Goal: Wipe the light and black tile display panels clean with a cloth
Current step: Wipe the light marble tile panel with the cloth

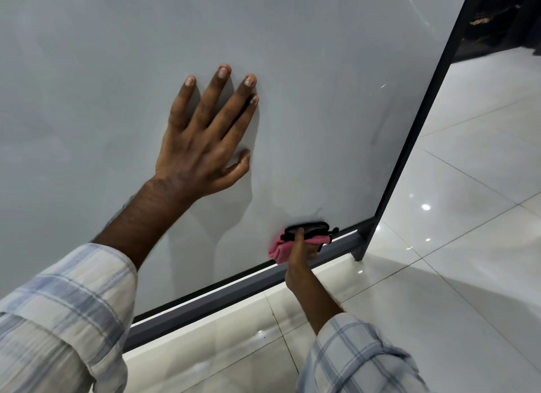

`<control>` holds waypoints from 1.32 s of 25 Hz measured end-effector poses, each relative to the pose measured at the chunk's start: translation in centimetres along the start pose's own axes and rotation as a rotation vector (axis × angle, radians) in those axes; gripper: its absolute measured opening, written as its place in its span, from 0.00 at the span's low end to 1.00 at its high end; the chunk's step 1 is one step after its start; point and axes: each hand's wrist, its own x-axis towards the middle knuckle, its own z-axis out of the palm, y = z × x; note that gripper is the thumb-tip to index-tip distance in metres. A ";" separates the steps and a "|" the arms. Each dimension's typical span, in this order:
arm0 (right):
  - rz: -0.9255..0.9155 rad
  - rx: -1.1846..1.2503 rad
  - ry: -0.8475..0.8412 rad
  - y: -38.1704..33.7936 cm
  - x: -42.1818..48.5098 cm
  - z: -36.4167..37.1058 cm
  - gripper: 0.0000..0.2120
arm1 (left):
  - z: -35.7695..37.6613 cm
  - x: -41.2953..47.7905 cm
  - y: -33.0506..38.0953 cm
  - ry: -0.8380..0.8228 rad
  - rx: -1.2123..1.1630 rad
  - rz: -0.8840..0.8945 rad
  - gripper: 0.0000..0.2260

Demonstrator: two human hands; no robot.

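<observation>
Wiping the light tile panel (87, 85) near its bottom right corner, viewed from a head-worn camera looking down. Bracing with the left hand (202, 135) laid flat on the panel, 4 fingers and thumb straight and spread, holding nothing. Gripping a bunched pink cloth (279, 250) in the right hand (301, 252), below and to the right of the left hand, fingers curled round it, pressing it to the glossy surface just above the dark grey frame (222, 293). Showing something black (307, 228) at the top of the cloth, too small to identify. Judging this as the light-panel step, working on the lowest strip. Calling next for a sweep of the cloth along the bottom edge, with even pressure and clear of the frame lip. Leaving a dark area (497, 18) far up and right of both hands, possibly the black panel, too unclear for telling.
</observation>
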 end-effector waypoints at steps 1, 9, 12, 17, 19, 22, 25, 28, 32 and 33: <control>0.017 0.021 -0.012 -0.1 -0.4 -0.2 0.32 | 0.0 -0.1 0.0 0.005 0.002 -0.005 0.33; -0.907 -0.400 0.044 -7.7 -6.6 3.1 0.45 | -1.2 -0.2 -0.2 0.068 -0.171 -0.072 0.23; -0.931 -0.416 0.087 -6.2 -5.2 1.9 0.45 | -2.8 -3.2 -1.5 0.017 -0.188 -0.240 0.26; -0.075 -0.018 0.097 0.8 -2.5 1.9 0.32 | -2.8 -8.0 -4.0 -0.060 -0.064 -0.205 0.31; 0.055 0.122 0.081 1.1 -2.4 2.4 0.21 | -2.2 -8.5 -3.9 -0.042 -0.053 -0.162 0.32; -0.082 0.089 0.105 -1.9 -4.0 3.8 0.29 | -1.7 -8.8 -3.7 -0.021 -0.032 -0.167 0.32; -0.598 -0.312 0.120 -5.6 -7.7 5.5 0.45 | -1.5 -8.6 -3.4 0.001 -0.016 -0.176 0.33; -1.199 -0.411 0.130 -7.7 -11.9 6.7 0.44 | -1.2 -8.6 -3.4 0.020 -0.009 -0.168 0.33; -1.185 -0.400 0.197 -4.9 -7.7 5.8 0.43 | -1.2 -8.7 -3.3 0.022 -0.007 -0.174 0.33; -0.971 -0.343 0.205 -3.7 -6.2 5.3 0.44 | -1.2 -8.7 -3.3 0.024 -0.006 -0.173 0.33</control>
